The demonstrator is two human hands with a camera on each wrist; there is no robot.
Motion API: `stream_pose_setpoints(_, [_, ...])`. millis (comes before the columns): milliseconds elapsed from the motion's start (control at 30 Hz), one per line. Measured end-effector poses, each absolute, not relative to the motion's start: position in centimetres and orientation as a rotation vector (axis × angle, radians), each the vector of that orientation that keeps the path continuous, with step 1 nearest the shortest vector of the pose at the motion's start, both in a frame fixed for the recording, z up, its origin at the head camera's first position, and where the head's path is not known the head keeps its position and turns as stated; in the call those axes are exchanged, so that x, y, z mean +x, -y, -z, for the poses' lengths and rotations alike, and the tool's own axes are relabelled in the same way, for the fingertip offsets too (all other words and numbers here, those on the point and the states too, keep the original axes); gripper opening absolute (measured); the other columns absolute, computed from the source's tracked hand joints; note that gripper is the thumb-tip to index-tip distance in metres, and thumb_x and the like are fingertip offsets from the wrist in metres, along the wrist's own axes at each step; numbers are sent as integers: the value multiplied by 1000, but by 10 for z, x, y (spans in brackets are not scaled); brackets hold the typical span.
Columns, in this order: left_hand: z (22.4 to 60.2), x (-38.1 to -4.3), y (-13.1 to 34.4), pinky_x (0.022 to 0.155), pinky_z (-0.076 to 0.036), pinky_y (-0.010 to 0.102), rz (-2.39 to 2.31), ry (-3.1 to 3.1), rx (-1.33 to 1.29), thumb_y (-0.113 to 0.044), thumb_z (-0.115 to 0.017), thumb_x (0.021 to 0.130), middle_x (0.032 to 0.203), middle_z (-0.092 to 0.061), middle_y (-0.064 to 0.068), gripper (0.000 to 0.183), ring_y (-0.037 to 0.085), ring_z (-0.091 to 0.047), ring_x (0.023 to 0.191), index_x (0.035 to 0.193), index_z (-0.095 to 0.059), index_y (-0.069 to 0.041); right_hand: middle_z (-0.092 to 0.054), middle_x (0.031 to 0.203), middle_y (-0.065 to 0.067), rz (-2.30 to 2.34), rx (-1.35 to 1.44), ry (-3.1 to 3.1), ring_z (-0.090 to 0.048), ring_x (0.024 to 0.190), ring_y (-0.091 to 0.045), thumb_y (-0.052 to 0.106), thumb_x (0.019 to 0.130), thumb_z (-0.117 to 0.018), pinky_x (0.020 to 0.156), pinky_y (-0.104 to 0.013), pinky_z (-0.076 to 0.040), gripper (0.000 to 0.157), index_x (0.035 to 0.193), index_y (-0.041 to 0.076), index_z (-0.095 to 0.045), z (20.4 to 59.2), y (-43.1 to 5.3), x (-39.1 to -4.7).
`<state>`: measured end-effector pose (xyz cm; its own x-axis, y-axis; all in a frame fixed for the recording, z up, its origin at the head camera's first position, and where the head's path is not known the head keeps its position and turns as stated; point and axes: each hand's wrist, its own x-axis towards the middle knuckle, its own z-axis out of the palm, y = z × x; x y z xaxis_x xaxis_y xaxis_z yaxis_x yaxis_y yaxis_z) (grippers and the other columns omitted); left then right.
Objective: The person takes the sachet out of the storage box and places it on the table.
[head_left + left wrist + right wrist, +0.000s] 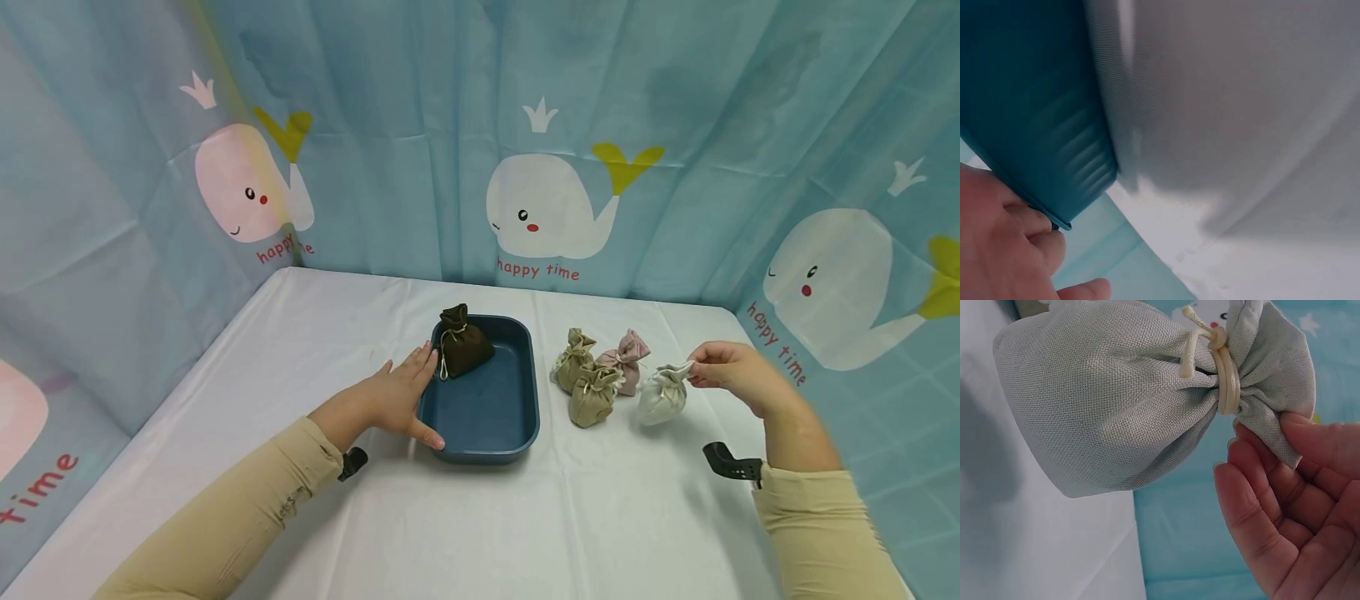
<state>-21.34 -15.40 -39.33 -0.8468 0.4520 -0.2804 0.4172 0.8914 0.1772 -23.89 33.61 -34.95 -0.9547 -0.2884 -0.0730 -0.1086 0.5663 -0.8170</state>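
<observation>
Between finger and thumb, my right hand point(738, 375) pinches the gathered top of a pale grey-white drawstring pouch point(663, 397). A cream cord is knotted round its neck point(1227, 378) in the right wrist view, and the full body hangs to the left. My left hand point(401, 398) lies with spread fingers along the left rim of a dark blue rectangular tub point(535, 392), thumb by the near corner. Inside the tub, at its far left, a dark brown pouch point(467, 348) leans on the wall. The left wrist view shows the tub's ribbed outer side point(1063, 144) beside the fingers.
Right of the tub, two olive-beige pouches point(592, 398) and a pink pouch point(627, 360) stand clustered on the white tablecloth point(465, 533). A blue curtain point(420, 200) with whale prints closes off the back and sides.
</observation>
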Motion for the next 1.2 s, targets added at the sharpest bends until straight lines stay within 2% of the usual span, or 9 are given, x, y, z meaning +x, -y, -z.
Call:
stream_pose_setpoints(267, [392,-210,149,105,-9,60,-149,-2757,616,-80,-58,59,152,11,13,130,28,5,139,146,1,-3,-61,86,-5,1304,-336,-2586,-61,78,-11,9,93,-51,73,-26,-51,22,97,-13,-54,359,-333,-244])
stream_pose_setpoints(567, [393,-201,141,104,-11,60,-104,-2813,638,-83,-56,56,152,9,15,133,28,4,139,147,0,-3,-62,86,-11,1283,-290,-2571,-62,80,-19,8,93,-51,73,-28,-51,20,95,-12,-55,368,-323,-252])
stream_pose_setpoints(867, [390,-199,139,105,-13,59,-63,-2813,646,-89,-47,52,152,10,16,136,28,4,139,147,1,-3,-61,83,-6,1296,-200,-2571,-61,78,-17,7,93,-50,73,-30,-52,18,95,-10,-55,376,-312,-258])
stream_pose_setpoints(1200, [391,-200,140,105,-13,59,-38,-2808,643,-90,-45,52,152,10,16,136,28,6,139,147,0,-3,-61,85,-9,1198,-91,-2658,-59,78,-17,8,93,-51,77,-36,-51,16,97,-7,-56,378,-301,-262])
